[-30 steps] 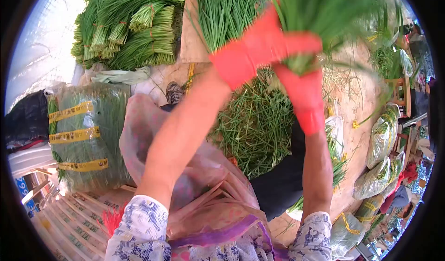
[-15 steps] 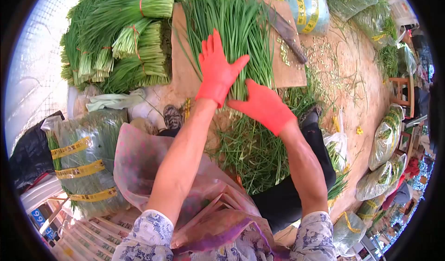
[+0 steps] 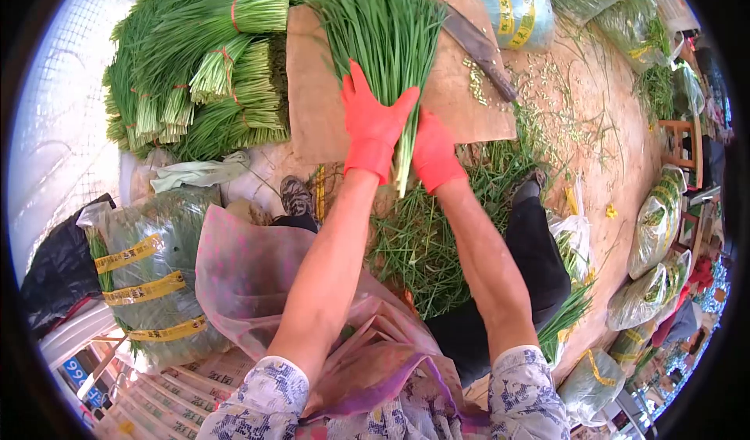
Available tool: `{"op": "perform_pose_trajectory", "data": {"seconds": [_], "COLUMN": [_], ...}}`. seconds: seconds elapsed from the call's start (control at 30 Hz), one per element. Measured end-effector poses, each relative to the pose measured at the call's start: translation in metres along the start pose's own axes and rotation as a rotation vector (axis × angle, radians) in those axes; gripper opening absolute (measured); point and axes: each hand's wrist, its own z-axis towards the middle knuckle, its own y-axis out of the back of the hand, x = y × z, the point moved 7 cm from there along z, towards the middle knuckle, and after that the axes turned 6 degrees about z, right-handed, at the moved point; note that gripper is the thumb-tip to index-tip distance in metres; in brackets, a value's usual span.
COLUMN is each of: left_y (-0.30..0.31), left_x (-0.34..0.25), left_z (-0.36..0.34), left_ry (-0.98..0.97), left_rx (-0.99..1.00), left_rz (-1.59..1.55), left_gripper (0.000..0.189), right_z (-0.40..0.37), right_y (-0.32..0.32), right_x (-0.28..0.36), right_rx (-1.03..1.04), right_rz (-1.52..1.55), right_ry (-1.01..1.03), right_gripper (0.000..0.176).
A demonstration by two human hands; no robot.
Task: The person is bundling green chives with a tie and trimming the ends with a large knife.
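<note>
A loose bunch of garlic chives (image 3: 384, 33) lies with its green leaves fanned over a brown board (image 3: 312, 131), its pale stem ends pointing toward me past the board's near edge. My left hand (image 3: 376, 123), in a red rubber glove, clasps the bunch from the left, thumb across toward the right side. My right hand (image 3: 434, 149), gloved the same way, presses around the stems from the right; its fingers are partly hidden behind them. To the right, a broad-bladed knife (image 3: 478, 49) rests on the board beside small pale trimmings (image 3: 476, 80).
Chive bundles tied with red bands (image 3: 195, 73) are stacked at the left. Loose trimmed leaves (image 3: 422, 252) cover the ground between my legs. Plastic-wrapped bales (image 3: 152, 268) with yellow tape stand left, and more wrapped bundles (image 3: 656, 221) line the right.
My hands have squeezed the spread chives into a narrower bunch. The right hand has moved up and left against the stems, while the left has shifted slightly right.
</note>
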Motion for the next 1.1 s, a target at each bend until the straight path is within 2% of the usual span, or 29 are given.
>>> {"op": "perform_pose_trajectory", "data": {"seconds": [0.03,0.13,0.27,0.33,0.4,0.43,0.47,0.53,0.57,0.63,0.67,0.73,0.77,0.8,0.87,0.9,0.93,1.0,1.03,1.1], "left_y": [0.0,-0.004,-0.005,-0.005,-0.003,-0.001,0.002,0.0,-0.001,-0.003,-0.007,-0.011,-0.012,-0.014,-0.007,-0.005,-0.007,-0.01,-0.012,-0.016], "left_x": [0.0,0.007,0.004,0.006,0.01,0.013,0.017,0.023,0.025,0.027,0.033,0.04,0.041,0.044,0.028,0.018,0.018,0.02,0.022,0.026], "left_z": [-0.001,0.003,-0.001,-0.002,0.003,0.005,0.007,0.011,0.013,0.015,0.018,0.027,0.03,0.029,0.016,0.011,0.007,0.003,0.003,0.01], "left_ry": [0.007,0.008,0.05,0.086,0.072,0.073,0.08,0.126,0.142,0.157,0.171,0.185,0.2,0.22,0.217,0.248,0.28,0.292,0.272,0.247], "left_rx": [0.036,0.03,0.046,0.063,0.078,0.101,0.104,0.15,0.154,0.174,0.189,0.193,0.21,0.231,0.261,0.276,0.288,0.3,0.297,0.311], "left_rz": [0.08,0.072,0.185,0.216,0.18,0.135,0.143,0.073,0.065,0.048,0.028,0.004,-0.041,-0.083,-0.129,-0.047,0.035,0.077,0.09,0.104], "left_gripper": [0.112,0.112,0.11,0.111,0.114,0.117,0.117,0.121,0.125,0.127,0.128,0.13,0.13,0.13,0.134,0.135,0.137,0.141,0.141,0.145], "right_z": [-0.006,-0.004,-0.001,-0.006,-0.005,-0.012,-0.02,-0.035,-0.048,-0.081,-0.09,-0.11,-0.111,-0.095,-0.073,-0.076,-0.079,-0.096,-0.11,-0.136], "right_y": [-0.001,-0.001,0.003,0.006,0.015,0.038,0.05,0.086,0.09,0.09,0.083,0.065,0.058,0.053,0.036,0.04,0.044,0.063,0.064,0.053], "right_x": [0.004,0.0,-0.012,-0.017,-0.02,-0.008,0.001,0.012,0.021,0.065,0.071,0.089,0.09,0.082,0.068,0.068,0.071,0.08,0.081,0.077], "right_rx": [-0.043,-0.013,0.144,0.086,0.196,0.262,0.271,0.02,0.023,-0.067,-0.068,-0.124,-0.102,-0.103,0.06,0.03,0.036,-0.111,-0.105,0.146], "right_rz": [0.065,0.101,-0.057,-0.001,0.173,0.045,0.05,0.17,0.17,0.028,0.034,-0.199,-0.184,-0.178,-0.179,-0.104,-0.102,-0.099,-0.1,-0.121], "right_ry": [0.051,0.039,0.024,0.014,0.128,0.085,0.081,0.116,0.113,0.437,0.433,0.653,0.745,0.738,0.899,0.958,0.959,1.061,1.061,0.911], "right_gripper": [0.046,0.046,0.045,0.042,0.04,0.052,0.052,0.062,0.062,0.077,0.077,0.079,0.071,0.071,0.058,0.045,0.045,0.036,0.036,0.027]}}
